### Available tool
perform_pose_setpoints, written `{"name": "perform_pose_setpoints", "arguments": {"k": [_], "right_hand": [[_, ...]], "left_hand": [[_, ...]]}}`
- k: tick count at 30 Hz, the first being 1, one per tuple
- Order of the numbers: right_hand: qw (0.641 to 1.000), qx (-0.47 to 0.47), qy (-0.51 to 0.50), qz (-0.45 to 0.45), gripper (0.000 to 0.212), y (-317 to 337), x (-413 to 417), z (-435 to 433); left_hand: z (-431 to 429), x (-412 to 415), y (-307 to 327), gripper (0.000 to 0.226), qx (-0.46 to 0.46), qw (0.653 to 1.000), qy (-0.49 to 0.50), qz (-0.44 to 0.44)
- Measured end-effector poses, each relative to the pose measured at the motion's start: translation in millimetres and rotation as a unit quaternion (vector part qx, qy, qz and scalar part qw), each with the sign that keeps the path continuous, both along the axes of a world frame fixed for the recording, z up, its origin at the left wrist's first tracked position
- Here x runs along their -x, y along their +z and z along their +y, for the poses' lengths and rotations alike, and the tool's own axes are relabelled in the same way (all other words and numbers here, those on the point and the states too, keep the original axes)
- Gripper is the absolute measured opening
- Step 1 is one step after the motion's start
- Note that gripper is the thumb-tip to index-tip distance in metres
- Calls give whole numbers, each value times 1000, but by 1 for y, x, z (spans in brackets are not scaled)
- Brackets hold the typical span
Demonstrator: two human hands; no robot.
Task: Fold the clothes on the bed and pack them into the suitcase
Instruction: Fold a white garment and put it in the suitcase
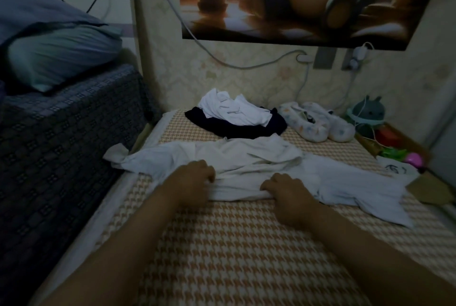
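A person's bare arms reach across a bed [234, 251] covered in a tan-and-white houndstooth sheet, where a rumpled white garment [259, 155] lies spread sideways. The left hand [195, 180] and right hand [286, 192] sit near each other at the garment's near edge, both with fingers curled down, gripping a fold of the cloth. Farther back, near the wall, a smaller white garment [232, 110] lies crumpled on top of a dark garment [234, 130], with a pair of pale slippers [318, 125] just beside them.
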State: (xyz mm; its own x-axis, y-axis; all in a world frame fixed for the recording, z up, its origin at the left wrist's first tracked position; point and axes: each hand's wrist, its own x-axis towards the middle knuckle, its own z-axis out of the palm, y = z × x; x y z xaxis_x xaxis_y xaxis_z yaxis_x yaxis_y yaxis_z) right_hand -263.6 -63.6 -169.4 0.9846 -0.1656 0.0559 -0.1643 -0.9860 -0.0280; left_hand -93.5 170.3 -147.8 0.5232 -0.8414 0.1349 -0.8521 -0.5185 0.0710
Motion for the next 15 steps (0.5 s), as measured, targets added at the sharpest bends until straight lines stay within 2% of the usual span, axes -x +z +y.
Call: {"name": "perform_pose_setpoints", "arguments": {"k": [1, 4, 6, 8, 11, 15], "right_hand": [[999, 26, -30, -2, 49, -3, 10, -13], [993, 78, -92, 5, 49, -7, 36, -45], [993, 60, -99, 17, 43, -4, 41, -57], [994, 58, -96, 17, 34, 3, 39, -61], [995, 41, -86, 12, 25, 13, 40, -58], [994, -3, -85, 64, 21, 27, 57, -48]], "left_hand": [[-11, 7, -6, 38, -11, 999, -24, 22], [-31, 17, -26, 44, -2, 1000, -19, 4], [-37, 15, -31, 37, 45, 998, -21, 29], [-40, 10, -29, 31, 52, 997, -28, 52], [-36, 14, -13, 32, 5, 999, -1, 45], [-14, 33, 9, 30, -43, 993, 8, 109]]}}
